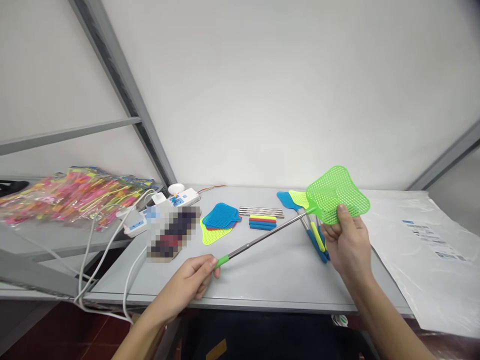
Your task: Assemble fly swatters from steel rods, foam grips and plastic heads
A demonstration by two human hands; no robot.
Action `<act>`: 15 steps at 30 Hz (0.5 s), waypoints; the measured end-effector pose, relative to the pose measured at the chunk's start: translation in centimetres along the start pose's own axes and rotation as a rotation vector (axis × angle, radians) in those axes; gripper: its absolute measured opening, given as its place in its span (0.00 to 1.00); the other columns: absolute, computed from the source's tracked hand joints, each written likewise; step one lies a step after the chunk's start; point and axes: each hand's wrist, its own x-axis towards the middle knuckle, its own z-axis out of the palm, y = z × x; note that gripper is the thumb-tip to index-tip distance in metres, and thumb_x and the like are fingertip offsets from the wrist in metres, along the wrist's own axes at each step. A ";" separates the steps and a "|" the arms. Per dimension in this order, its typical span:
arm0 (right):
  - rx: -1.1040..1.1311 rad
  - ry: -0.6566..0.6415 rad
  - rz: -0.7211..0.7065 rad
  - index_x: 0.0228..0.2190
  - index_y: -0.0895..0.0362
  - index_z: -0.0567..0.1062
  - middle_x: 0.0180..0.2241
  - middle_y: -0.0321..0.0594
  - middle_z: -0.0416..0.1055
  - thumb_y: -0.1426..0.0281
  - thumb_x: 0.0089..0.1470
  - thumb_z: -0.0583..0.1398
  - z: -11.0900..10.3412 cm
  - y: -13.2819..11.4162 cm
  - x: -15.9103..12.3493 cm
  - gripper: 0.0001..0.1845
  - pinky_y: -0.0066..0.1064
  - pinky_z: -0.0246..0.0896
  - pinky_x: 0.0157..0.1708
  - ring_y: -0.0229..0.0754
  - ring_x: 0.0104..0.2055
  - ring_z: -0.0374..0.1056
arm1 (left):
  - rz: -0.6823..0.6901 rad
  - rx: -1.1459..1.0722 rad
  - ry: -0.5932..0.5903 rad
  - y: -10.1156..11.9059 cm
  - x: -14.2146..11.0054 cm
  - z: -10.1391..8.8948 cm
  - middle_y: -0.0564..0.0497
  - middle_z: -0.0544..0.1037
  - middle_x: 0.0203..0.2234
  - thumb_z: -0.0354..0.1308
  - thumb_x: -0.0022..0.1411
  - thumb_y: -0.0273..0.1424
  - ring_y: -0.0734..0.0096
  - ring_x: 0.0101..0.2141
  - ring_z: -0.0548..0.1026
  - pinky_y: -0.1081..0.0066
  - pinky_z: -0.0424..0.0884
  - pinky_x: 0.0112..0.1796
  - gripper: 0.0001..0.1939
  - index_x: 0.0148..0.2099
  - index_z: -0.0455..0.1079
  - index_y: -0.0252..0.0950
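I hold a green fly swatter [333,192] above the grey table [262,280], its metal telescopic rod stretched out between my hands. My left hand [195,280] is closed round the green grip at the rod's end. My right hand [347,240] pinches the lower edge of the green mesh head. Under my right hand lie finished swatters [317,240] with blue and yellow handles.
A stack of loose mesh heads [219,220], a row of metal rods [260,212] and coloured grips [262,222] lie mid-table. Power strips [176,202] with white cables sit left. Packaged swatters [71,197] fill the left shelf. A white plastic bag [423,250] lies right.
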 end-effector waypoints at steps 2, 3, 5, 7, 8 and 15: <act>-0.038 0.000 0.003 0.18 0.54 0.53 0.17 0.26 0.41 0.61 0.58 0.62 0.6 0.2 -1.1 0.27 0.29 0.42 0.19 0.32 0.19 0.38 | -0.001 0.012 0.027 0.2 0.3 0.0 0.62 0.51 0.15 0.49 0.66 0.49 0.79 0.17 0.49 0.77 0.47 0.20 0.22 0.33 0.66 0.34; -0.051 0.000 0.004 0.18 0.54 0.53 0.17 0.26 0.41 0.61 0.58 0.61 0.6 0.3 -1.5 0.26 0.29 0.41 0.19 0.32 0.19 0.38 | -0.009 0.022 0.031 0.3 0.4 0.0 0.62 0.51 0.15 0.49 0.66 0.49 0.79 0.17 0.49 0.77 0.48 0.20 0.23 0.33 0.66 0.34; -0.062 -0.014 0.008 0.18 0.54 0.53 0.17 0.26 0.40 0.61 0.59 0.60 0.3 0.4 -1.6 0.26 0.30 0.40 0.19 0.32 0.20 0.37 | -0.025 0.039 0.037 0.5 0.4 0.0 0.62 0.51 0.15 0.50 0.65 0.50 0.79 0.18 0.48 0.76 0.48 0.20 0.23 0.32 0.66 0.34; -0.064 -0.057 0.022 0.17 0.54 0.52 0.17 0.26 0.40 0.60 0.59 0.60 -0.5 0.3 -1.3 0.27 0.30 0.40 0.19 0.32 0.20 0.37 | -0.040 0.052 0.035 0.7 0.4 -0.1 0.63 0.50 0.14 0.50 0.64 0.52 0.79 0.17 0.48 0.76 0.47 0.20 0.24 0.32 0.66 0.34; -0.069 -0.075 0.032 0.17 0.54 0.52 0.18 0.26 0.39 0.60 0.59 0.60 -1.0 0.2 -1.0 0.27 0.30 0.39 0.19 0.32 0.20 0.37 | -0.049 0.064 0.026 0.8 0.3 -0.2 0.62 0.50 0.14 0.50 0.64 0.52 0.79 0.17 0.48 0.76 0.47 0.20 0.24 0.32 0.66 0.34; -0.065 -0.056 0.141 0.21 0.54 0.63 0.18 0.27 0.50 0.61 0.50 0.67 -3.5 -0.8 1.5 0.19 0.27 0.45 0.16 0.31 0.18 0.46 | -0.116 0.189 -0.099 1.5 0.9 -1.2 0.61 0.50 0.17 0.48 0.65 0.51 0.78 0.20 0.48 0.75 0.48 0.21 0.24 0.35 0.69 0.34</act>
